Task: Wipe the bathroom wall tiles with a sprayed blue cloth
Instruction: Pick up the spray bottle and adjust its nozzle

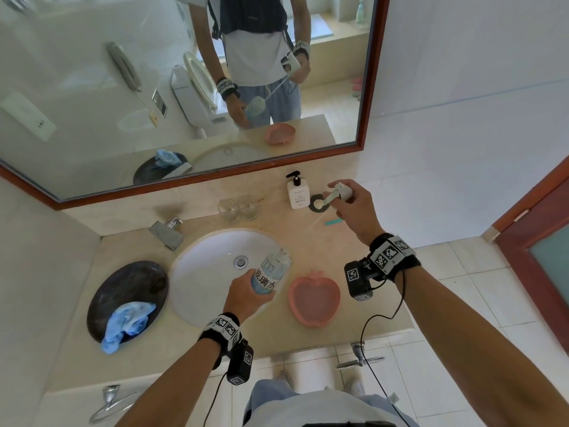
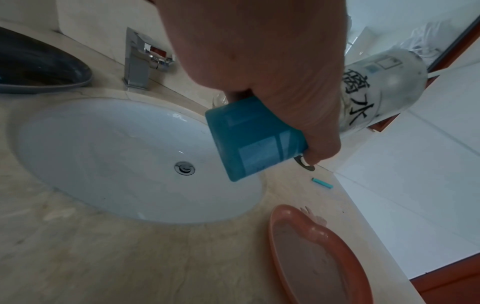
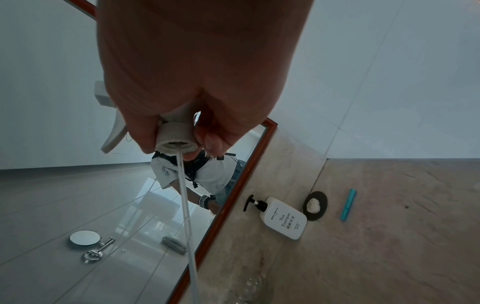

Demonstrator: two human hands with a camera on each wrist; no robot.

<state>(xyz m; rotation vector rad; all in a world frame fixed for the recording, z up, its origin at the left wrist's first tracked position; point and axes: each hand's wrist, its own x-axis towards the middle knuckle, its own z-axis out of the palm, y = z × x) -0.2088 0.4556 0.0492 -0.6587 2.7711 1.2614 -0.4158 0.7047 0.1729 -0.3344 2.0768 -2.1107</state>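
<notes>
Left hand grips the bottle, tilted, over the sink rim. Blue cloth lies to its left, draped over a dark dish on the desk. Further out, right hand grasps the detached spray head, tube dangling.

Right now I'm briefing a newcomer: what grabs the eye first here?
The spray bottle is apart: the left hand holds the bottle over the sink, and the right hand holds the trigger head above the counter. A blue cloth lies on a dark dish at the left.
</notes>
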